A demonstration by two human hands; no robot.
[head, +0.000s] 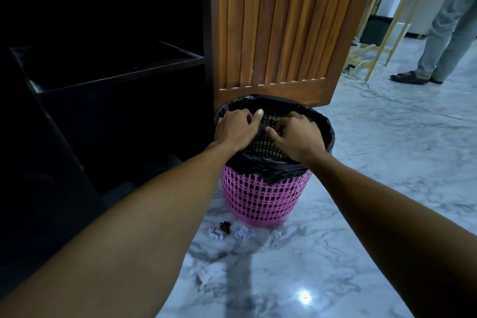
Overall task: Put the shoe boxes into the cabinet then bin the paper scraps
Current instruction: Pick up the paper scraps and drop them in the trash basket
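Both hands (pixel 268 131) over lined bin (pixel 265 196)

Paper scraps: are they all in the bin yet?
No, crumpled paper scraps lie on the floor in front of the pink bin.

marble floor (pixel 361 188): bin (pixel 263 201), paper scraps (pixel 244 233)

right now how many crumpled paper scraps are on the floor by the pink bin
2 clear ones: one paper scrap left of a small dark bit of debris, another to its right, both in front of the pink bin. More may blend into the marble floor.
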